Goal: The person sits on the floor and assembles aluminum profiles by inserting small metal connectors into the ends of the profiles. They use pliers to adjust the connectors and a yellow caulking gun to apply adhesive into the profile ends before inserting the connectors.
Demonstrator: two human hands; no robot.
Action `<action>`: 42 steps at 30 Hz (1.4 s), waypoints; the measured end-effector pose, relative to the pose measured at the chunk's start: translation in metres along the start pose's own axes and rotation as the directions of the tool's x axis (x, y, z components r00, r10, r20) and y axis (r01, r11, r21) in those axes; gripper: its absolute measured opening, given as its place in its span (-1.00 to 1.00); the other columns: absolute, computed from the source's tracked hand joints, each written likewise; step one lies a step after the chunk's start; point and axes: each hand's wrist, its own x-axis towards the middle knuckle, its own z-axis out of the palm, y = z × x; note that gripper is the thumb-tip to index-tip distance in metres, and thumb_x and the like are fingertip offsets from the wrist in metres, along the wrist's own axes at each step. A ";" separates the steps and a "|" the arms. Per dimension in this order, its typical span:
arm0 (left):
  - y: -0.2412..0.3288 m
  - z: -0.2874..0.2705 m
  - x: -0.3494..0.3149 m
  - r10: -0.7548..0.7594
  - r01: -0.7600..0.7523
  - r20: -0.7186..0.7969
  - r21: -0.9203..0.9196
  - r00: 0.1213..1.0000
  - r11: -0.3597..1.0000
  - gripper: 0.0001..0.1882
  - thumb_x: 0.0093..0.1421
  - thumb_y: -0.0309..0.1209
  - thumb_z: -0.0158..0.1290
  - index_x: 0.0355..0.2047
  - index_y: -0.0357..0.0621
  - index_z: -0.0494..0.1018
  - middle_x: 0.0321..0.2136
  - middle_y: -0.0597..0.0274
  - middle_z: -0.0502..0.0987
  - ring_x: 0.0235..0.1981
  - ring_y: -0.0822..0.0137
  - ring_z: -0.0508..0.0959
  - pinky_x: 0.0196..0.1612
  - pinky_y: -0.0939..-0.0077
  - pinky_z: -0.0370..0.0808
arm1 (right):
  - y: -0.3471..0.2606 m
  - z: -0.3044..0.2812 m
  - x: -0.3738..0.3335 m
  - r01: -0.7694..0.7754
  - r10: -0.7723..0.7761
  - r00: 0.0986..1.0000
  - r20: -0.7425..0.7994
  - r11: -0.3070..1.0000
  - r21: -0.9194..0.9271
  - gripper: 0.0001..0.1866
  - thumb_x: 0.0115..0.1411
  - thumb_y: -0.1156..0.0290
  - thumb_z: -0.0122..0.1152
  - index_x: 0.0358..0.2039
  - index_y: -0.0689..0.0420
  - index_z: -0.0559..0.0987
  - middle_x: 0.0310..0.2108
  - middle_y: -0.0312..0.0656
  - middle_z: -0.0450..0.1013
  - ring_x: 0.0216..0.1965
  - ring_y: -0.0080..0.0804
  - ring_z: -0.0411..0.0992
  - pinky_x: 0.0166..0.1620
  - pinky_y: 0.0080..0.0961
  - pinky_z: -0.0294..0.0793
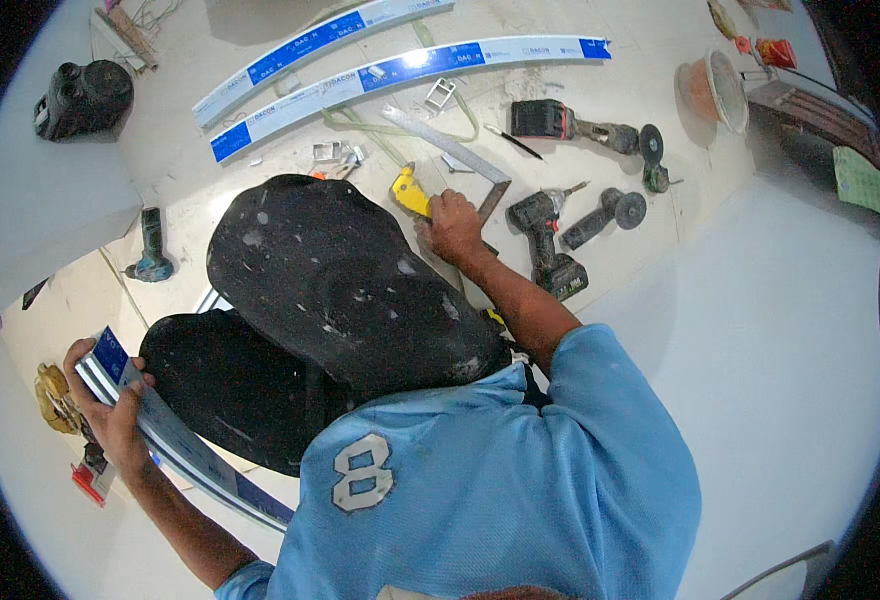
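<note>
My left hand (118, 425) is wrapped round the end of a long profile (175, 425) with blue-and-white film and silvery edges. The profile slants down beside my left leg, and its lower end is hidden behind my shirt. In front of my right knee, my right hand (455, 232) is closed on a yellow-and-black hand tool (412, 190) at the floor. The fingers cover its middle, so its exact kind is unclear. A metal square (450, 148) lies just beyond that hand, one leg reaching close to the fingers.
Two film-covered profiles (410, 65) lie across the far floor. To the right are a cordless grinder (590, 130), a cordless drill (540, 225), another small grinder (605, 215) and a bucket (712, 92). A blue-and-black cordless tool (152, 248) stands at left, below a black bulky object (85, 98).
</note>
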 end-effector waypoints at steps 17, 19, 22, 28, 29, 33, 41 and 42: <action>0.003 0.002 0.004 -0.033 0.032 0.054 0.010 0.998 0.999 -0.19 0.04 -0.57 0.16 0.38 -0.05 0.31 -0.03 -0.02 0.56 -0.10 0.21 0.71 -0.02 0.29 0.73 | 0.079 0.014 0.007 -0.390 0.413 0.910 -0.039 0.883 0.260 -0.73 0.30 0.20 0.30 -0.19 0.16 0.65 -0.17 0.08 0.62 -0.08 0.15 0.61 0.04 0.08 0.57; -0.003 -0.005 0.007 -0.024 0.023 0.067 0.010 0.997 1.000 -0.18 0.02 -0.57 0.16 0.37 -0.06 0.31 -0.05 -0.02 0.57 -0.11 0.21 0.71 -0.02 0.29 0.73 | 0.085 0.017 0.008 -0.374 0.399 0.916 -0.026 0.878 0.300 -0.73 0.29 0.20 0.31 -0.21 0.16 0.65 -0.16 0.08 0.63 -0.09 0.15 0.61 0.04 0.09 0.57; -0.005 -0.006 0.005 -0.013 0.012 0.072 0.010 0.997 1.000 -0.17 0.01 -0.57 0.17 0.38 -0.06 0.31 -0.07 -0.01 0.58 -0.12 0.21 0.71 -0.02 0.30 0.73 | 0.068 0.012 0.013 -0.360 0.354 0.932 0.075 0.888 0.285 -0.75 0.29 0.20 0.32 -0.24 0.14 0.66 -0.14 0.06 0.64 -0.10 0.13 0.63 0.03 0.09 0.58; 0.003 -0.004 0.006 -0.002 0.001 0.088 0.015 0.996 1.000 -0.17 0.03 -0.58 0.17 0.39 -0.06 0.29 -0.14 0.01 0.63 -0.15 0.22 0.72 -0.04 0.33 0.72 | 0.043 0.037 0.020 -0.191 0.199 0.979 -0.032 0.966 0.172 -0.73 0.27 0.23 0.37 -0.19 0.16 0.61 -0.26 0.06 0.58 -0.16 0.10 0.62 -0.03 0.02 0.57; 0.000 -0.005 0.007 -0.021 0.021 0.101 0.002 0.995 1.000 -0.17 0.04 -0.58 0.17 0.39 -0.06 0.29 -0.15 0.02 0.63 -0.15 0.23 0.72 -0.04 0.34 0.72 | 0.042 0.035 0.021 -0.236 0.240 0.971 -0.002 0.956 0.175 -0.72 0.27 0.23 0.34 -0.17 0.17 0.60 -0.23 0.08 0.60 -0.13 0.11 0.63 0.00 0.05 0.58; -0.005 -0.013 0.012 -0.047 0.038 0.079 0.115 0.996 0.993 -0.18 0.06 -0.58 0.19 0.39 -0.02 0.29 -0.10 0.05 0.62 -0.14 0.25 0.70 -0.03 0.32 0.72 | 0.044 0.030 0.023 -0.389 0.389 0.920 0.053 0.886 0.251 -0.71 0.25 0.26 0.28 -0.15 0.19 0.58 -0.18 0.14 0.64 -0.09 0.17 0.64 0.04 0.13 0.58; -0.012 -0.015 0.013 0.056 -0.057 0.088 0.007 0.995 0.998 -0.21 0.06 -0.54 0.21 0.36 -0.06 0.33 0.03 0.07 0.52 -0.09 0.21 0.66 0.01 0.27 0.69 | 0.111 -0.008 -0.023 -0.428 0.540 0.822 -0.181 0.796 0.428 -0.78 0.26 0.40 0.32 -0.11 0.16 0.73 -0.31 0.10 0.68 -0.25 0.04 0.70 -0.14 -0.11 0.68; -0.010 -0.014 0.014 0.048 -0.046 0.097 -0.018 0.994 0.999 -0.21 0.06 -0.55 0.21 0.36 -0.06 0.33 0.03 0.07 0.51 -0.09 0.21 0.66 0.01 0.27 0.69 | 0.134 -0.007 -0.035 -0.406 0.565 0.798 -0.208 0.760 0.507 -0.80 0.28 0.40 0.32 -0.12 0.17 0.73 -0.32 0.02 0.68 -0.31 -0.10 0.69 -0.21 -0.19 0.68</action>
